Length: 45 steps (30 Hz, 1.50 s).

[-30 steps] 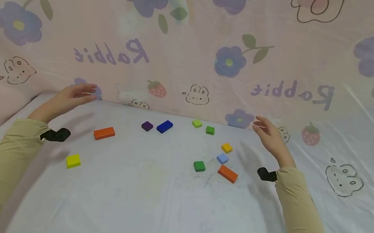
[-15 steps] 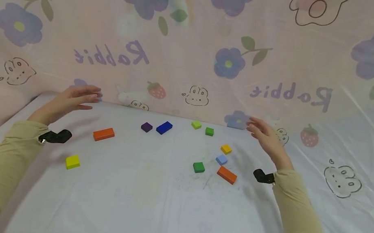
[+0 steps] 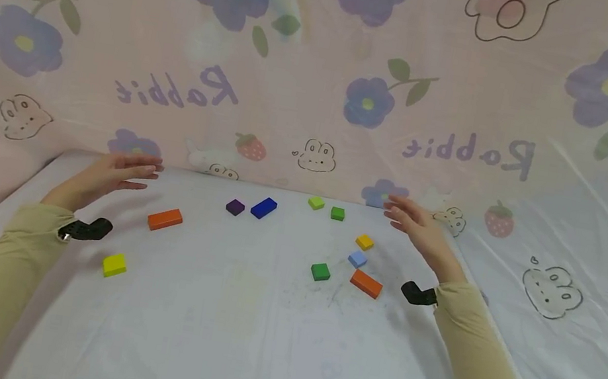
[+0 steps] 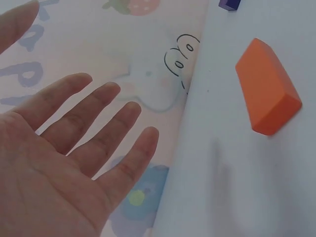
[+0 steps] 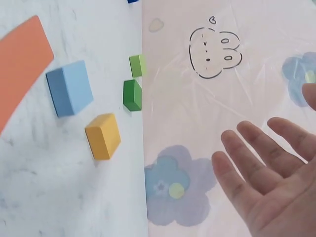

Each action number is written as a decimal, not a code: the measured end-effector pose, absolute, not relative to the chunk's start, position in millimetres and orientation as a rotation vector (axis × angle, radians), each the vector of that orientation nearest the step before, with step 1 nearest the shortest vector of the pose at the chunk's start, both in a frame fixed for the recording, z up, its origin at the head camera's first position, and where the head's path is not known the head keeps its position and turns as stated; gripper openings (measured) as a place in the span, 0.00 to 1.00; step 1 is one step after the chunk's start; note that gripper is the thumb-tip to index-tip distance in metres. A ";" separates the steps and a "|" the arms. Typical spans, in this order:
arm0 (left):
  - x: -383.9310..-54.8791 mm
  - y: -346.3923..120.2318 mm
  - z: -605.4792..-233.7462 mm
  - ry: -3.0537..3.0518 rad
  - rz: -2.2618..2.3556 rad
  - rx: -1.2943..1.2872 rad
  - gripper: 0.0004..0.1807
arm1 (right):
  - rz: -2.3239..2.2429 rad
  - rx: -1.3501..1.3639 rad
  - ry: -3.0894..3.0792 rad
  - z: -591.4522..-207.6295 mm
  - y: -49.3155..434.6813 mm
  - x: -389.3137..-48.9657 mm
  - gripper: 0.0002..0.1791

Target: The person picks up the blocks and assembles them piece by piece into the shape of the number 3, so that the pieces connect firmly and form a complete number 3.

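Note:
My left hand [image 3: 111, 176] hovers over the left of the table with its fingers spread and nothing in it. Nearest to it lies an orange block [image 3: 165, 219], with a yellow block [image 3: 114, 265] closer to me. My right hand [image 3: 419, 229] is raised on the other side, its palm [image 5: 291, 207] bare and its fingers fairly straight. To its left are a small amber block [image 3: 364, 242], a light blue block [image 3: 357, 259] and a second orange block [image 3: 366, 284]. A green block [image 3: 320, 272] lies beside that one.
Towards the back of the white table [image 3: 228, 351] sit a purple block [image 3: 235, 207], a dark blue block [image 3: 264, 208], a lime block [image 3: 316, 203] and a small green block [image 3: 338, 213]. A printed cloth [image 3: 298, 81] hangs behind. Each wrist carries a black camera mount.
Both hands have come down slightly. The right hand has also moved a little inward to the left, and the left hand's fingers have spread. The blocks keep their places on the table.

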<state>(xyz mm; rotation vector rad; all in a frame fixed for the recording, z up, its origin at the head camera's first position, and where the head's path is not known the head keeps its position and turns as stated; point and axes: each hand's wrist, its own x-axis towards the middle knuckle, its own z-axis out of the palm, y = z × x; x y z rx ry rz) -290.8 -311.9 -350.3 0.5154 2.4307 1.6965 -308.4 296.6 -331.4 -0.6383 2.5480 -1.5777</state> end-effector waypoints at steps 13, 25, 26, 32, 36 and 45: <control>-295.4 -316.5 -371.3 2.379 1.630 0.564 0.29 | -1.551 -0.690 2.497 -343.1 277.7 -300.2 0.26; -297.0 -311.5 -383.8 2.355 1.530 0.482 0.31 | -1.467 -0.716 2.469 -358.1 259.7 -291.1 0.25; -297.5 -311.3 -385.2 2.353 1.528 0.470 0.32 | -1.456 -0.714 2.469 -359.0 258.2 -290.2 0.25; -298.0 -309.9 -390.0 2.406 1.455 0.420 0.32 | -1.419 -0.735 2.443 -365.3 251.6 -286.6 0.23; -297.3 -308.1 -390.5 2.461 1.395 0.414 0.32 | -1.412 -0.730 2.441 -367.8 246.8 -284.4 0.23; -291.9 -302.1 -388.0 2.531 1.291 0.477 0.32 | -1.336 -0.734 2.449 -380.2 238.6 -284.4 0.25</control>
